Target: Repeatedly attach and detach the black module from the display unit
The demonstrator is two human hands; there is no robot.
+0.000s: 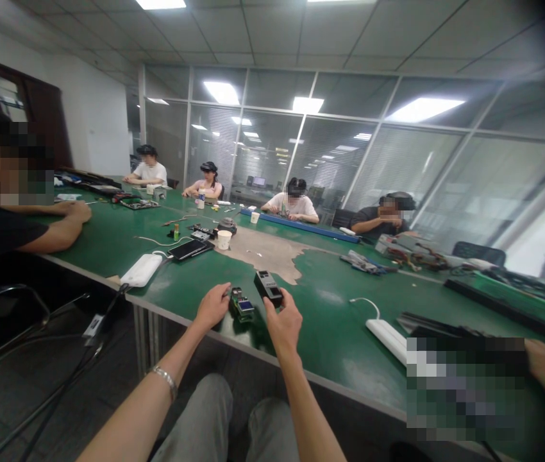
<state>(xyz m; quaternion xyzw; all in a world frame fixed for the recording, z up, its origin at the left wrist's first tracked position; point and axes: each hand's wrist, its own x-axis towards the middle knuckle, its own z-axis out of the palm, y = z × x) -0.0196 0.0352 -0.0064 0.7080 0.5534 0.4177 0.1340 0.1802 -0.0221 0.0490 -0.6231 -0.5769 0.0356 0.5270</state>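
My right hand (286, 321) grips a small black-and-grey device casing (268, 287) with openings in its face, tilted above the table. Just left of it is a small green circuit board (242, 304) with a dark bluish display. My left hand (213, 305) has its fingers curled at the board's left edge and appears to pinch it; the fingertips are partly hidden. The two hands are apart, near the front edge of the green table (323, 340).
A white power strip (142, 270) and a black tablet-like device (190, 249) lie to the left. Ahead stands a paper cup (224, 240); another power strip (388, 340) and pliers-like tools (366, 262) are to the right. Several people sit around the table.
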